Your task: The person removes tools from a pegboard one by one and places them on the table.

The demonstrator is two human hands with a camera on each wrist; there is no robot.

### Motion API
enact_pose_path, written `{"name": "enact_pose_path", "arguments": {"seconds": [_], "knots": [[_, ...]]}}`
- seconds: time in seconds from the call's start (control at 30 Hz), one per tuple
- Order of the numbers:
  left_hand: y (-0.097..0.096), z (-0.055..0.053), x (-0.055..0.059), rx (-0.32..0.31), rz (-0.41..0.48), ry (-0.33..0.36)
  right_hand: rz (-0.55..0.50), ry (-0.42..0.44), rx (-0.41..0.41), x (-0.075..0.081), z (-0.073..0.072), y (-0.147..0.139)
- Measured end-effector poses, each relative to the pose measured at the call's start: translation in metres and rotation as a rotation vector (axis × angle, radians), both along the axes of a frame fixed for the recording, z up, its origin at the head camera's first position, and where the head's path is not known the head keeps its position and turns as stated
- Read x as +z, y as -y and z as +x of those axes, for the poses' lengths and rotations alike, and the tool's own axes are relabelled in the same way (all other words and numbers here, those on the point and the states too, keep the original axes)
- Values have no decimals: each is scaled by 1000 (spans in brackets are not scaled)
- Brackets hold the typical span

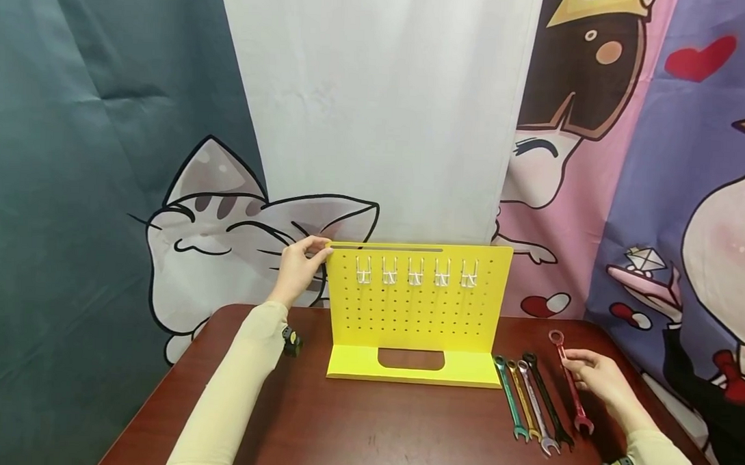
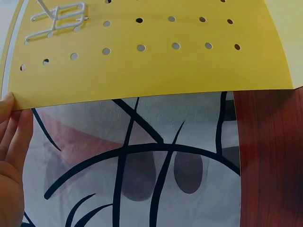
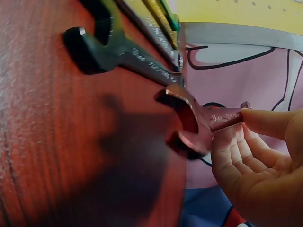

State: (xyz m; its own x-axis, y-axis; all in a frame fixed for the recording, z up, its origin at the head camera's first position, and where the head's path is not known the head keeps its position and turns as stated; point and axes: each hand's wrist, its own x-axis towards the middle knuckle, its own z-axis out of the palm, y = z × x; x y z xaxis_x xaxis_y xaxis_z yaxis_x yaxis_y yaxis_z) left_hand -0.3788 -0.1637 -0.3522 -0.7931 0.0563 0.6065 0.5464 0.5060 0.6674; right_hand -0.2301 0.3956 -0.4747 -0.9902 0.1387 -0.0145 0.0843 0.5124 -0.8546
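A yellow pegboard (image 1: 416,309) stands upright on its base, with a row of several white hooks (image 1: 415,271) near its top. My left hand (image 1: 300,264) pinches the board's upper left corner between thumb and fingers, as the left wrist view also shows. In my right hand (image 1: 595,377) is a red wrench (image 1: 570,386), held between thumb and fingers with its open end toward me. The right wrist view shows this red wrench (image 3: 199,123) above the table. Just left of it lie a black wrench (image 1: 548,399), a silver wrench (image 1: 535,406), a gold wrench (image 1: 523,400) and a green wrench (image 1: 510,398).
The brown table (image 1: 372,424) has rounded far corners. Behind it hangs a curtain (image 1: 377,109) printed with cartoon figures. The pegboard's base (image 1: 352,365) has a cut-out at its middle, and the green wrench lies close by its right end.
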Motion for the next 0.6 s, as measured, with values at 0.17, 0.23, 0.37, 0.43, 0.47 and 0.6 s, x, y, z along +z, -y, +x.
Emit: {"name": "enact_pose_path", "arguments": {"seconds": [0.17, 0.23, 0.37, 0.43, 0.47, 0.6], "knots": [[-1, -1, -1, 9, 1, -5, 10, 19, 20, -4, 1, 0], [-1, 0, -1, 11, 1, -5, 19, 27, 27, -5, 0, 0], [0, 1, -1, 9, 4, 1, 22, 58, 32, -9, -1, -1], [0, 2, -2, 7, 0, 1, 19, 72, 36, -12, -1, -2], [0, 2, -2, 7, -1, 0, 21, 73, 43, -13, -2, -2], [0, 1, -1, 11, -3, -7, 29, 75, 50, -16, -4, -3]]}}
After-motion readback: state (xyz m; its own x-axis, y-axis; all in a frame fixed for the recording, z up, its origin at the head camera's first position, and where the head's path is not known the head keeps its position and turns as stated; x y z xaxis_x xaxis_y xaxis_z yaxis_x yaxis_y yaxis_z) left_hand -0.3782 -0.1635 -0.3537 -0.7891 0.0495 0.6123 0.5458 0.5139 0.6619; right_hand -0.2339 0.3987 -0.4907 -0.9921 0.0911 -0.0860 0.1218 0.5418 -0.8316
